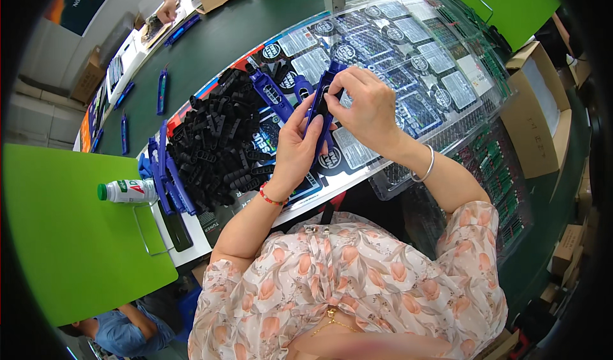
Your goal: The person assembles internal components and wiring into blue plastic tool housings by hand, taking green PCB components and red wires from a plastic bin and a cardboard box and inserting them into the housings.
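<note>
In the middle of the head view, my left hand [297,148] is closed around a long dark-blue plastic casing [332,71], held up at a slant. A dark inner side of the casing faces me. My right hand [369,108] comes from the right, thumb and forefinger pinched against the casing's open side. Whatever is between those fingertips is too small to make out. Just beyond my left hand lie another blue casing [271,94] and a shorter blue piece [302,87]. A large heap of small black plastic parts [214,140] spreads left of my hands.
Several blue casings [167,173] are stacked at left, beside a white bottle with a green cap [131,191] on a green panel [83,232]. Printed sheets [408,73] cover the work surface. Clear trays of green circuit boards [488,172] and a cardboard box [536,114] stand right. Another person's hand [167,10] shows far off.
</note>
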`<move>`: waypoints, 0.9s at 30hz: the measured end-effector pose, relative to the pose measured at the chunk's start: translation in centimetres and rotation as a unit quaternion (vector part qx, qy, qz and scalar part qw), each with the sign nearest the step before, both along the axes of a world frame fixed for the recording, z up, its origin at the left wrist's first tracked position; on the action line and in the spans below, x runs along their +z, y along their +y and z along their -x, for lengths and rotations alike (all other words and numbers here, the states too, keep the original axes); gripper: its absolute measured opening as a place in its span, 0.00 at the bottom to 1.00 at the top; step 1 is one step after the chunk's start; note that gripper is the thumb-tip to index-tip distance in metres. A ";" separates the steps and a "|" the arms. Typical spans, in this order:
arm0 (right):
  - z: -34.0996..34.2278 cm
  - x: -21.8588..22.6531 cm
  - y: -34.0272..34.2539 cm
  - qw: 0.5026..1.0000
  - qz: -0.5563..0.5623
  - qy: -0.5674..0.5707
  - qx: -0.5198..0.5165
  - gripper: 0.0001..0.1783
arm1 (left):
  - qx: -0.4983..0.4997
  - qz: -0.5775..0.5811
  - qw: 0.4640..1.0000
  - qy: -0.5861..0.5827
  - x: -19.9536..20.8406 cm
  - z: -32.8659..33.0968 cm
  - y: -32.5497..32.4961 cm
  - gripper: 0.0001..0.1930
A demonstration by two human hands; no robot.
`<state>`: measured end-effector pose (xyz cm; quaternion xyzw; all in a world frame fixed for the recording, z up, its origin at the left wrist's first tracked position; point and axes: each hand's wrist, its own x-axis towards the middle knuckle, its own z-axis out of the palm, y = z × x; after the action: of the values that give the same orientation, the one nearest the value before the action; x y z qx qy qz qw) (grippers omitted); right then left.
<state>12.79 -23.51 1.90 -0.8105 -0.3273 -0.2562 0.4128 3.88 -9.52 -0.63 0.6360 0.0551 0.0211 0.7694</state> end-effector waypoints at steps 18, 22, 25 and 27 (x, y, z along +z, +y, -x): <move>-17.1 -2.1 -20.3 0.952 0.045 0.048 -0.298 0.11 | 0.015 0.040 0.999 0.012 0.8 -0.3 0.1 0.25; -21.5 -5.0 -32.5 0.813 0.203 0.202 -0.506 0.17 | 0.032 0.052 0.998 0.011 0.5 -0.2 1.0 0.24; -21.1 -5.4 -34.4 0.811 0.290 0.214 -0.461 0.21 | 0.050 0.052 0.997 0.018 0.7 0.2 1.3 0.24; -21.5 -4.3 -36.2 0.822 0.285 0.231 -0.435 0.27 | 0.067 0.050 0.996 0.020 0.3 0.1 1.5 0.25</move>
<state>34.30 -59.67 -2.45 -0.9856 0.1064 -0.1096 0.0729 3.78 -8.06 -0.37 0.5920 0.1142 0.0575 0.7957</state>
